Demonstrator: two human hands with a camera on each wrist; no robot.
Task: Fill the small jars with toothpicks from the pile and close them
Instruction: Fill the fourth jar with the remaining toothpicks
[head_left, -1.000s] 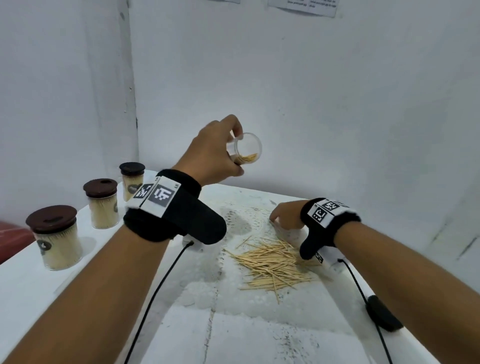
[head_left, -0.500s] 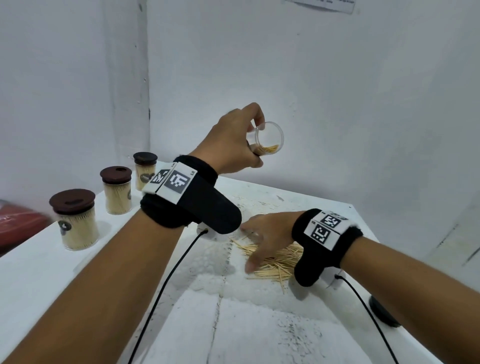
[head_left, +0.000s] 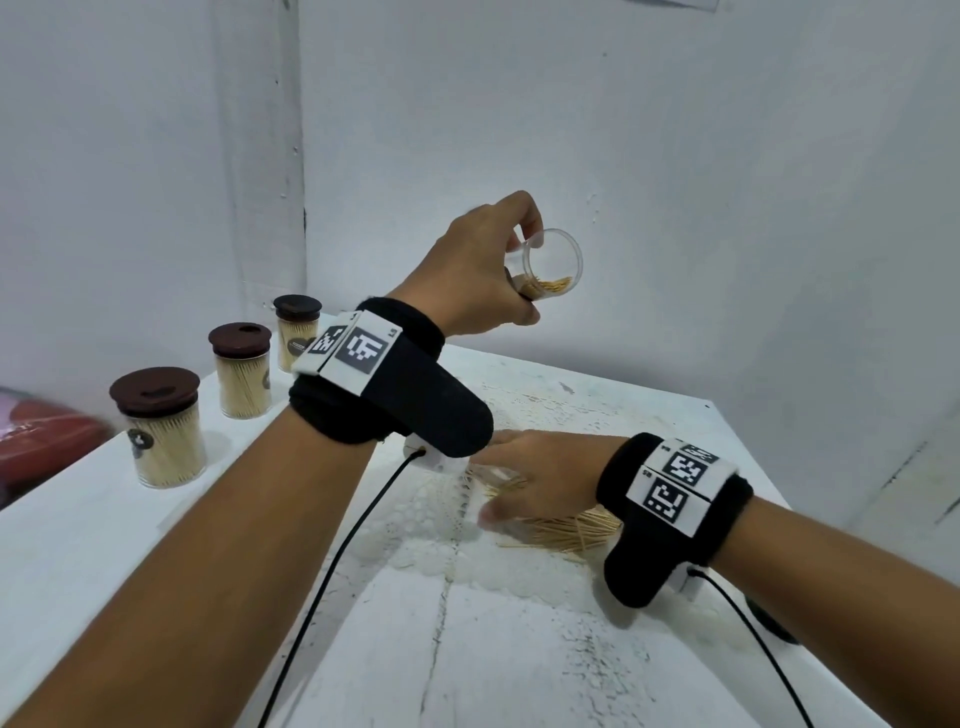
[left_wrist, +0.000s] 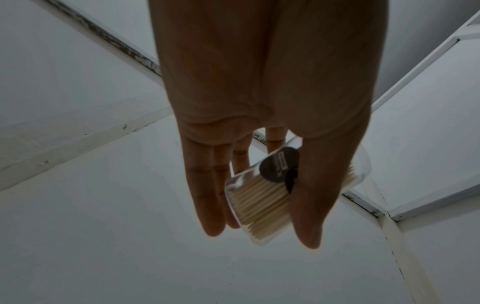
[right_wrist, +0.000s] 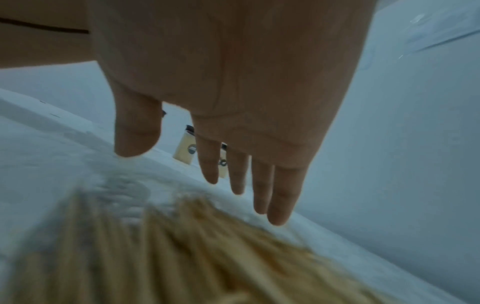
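The left hand holds a small clear jar up off the bench, fingers and thumb curled round its wall. The jar is tipped nearly on its side with its open mouth turned toward the person, probably so the next bunch can slide in lengthwise and the few toothpicks already inside settle along the low wall. It looks well short of full, and no lid for it shows.

The right hand is low over the pile of toothpicks, palm down, fingers straight and spread, holding nothing. Its grip is apart; it seems set to rake or gather a bunch, though motion blur makes it hard to say whether the fingertips touch the sticks.

Three full jars with dark brown lids stand in a row along the left edge of the bench, well apart from the pile, likely parked there as finished work, out of the reach of both hands
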